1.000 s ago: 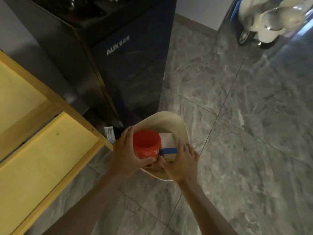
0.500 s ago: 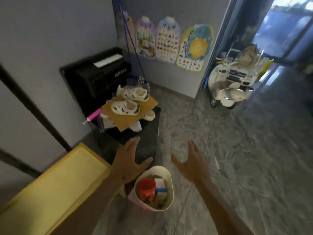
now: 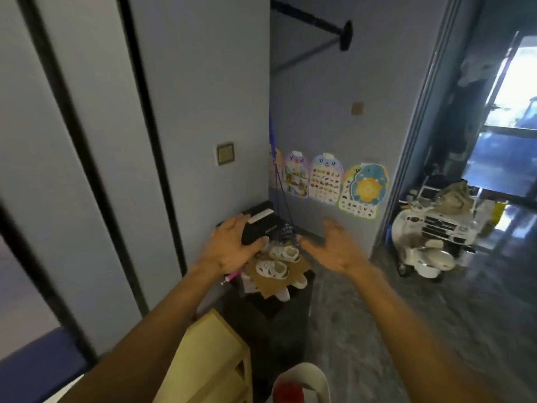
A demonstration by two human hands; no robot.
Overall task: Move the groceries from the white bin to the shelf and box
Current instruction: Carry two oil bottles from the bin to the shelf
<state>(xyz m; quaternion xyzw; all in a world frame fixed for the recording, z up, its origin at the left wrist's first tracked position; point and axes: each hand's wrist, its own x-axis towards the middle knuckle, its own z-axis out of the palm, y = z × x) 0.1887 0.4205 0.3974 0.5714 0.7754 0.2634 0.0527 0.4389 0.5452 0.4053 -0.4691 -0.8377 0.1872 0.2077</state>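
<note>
Both hands rose, empty: left hand, right hand spread above shoes.

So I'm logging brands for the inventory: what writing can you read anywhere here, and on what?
None is legible.
Black appliance: pale lettering on its front, too blurred.
Wall posters: only tiny pictures, no readable words.
Toy car: nothing readable.
Red item in the white bin: nothing readable.

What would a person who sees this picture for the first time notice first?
Two bare hands, the left hand and the right hand, both open and empty, raised mid-frame. Behind them, colourful children's posters hang low on the wall, and a white toy car stands at right. The white bin with a red container sits at the bottom edge.
</note>
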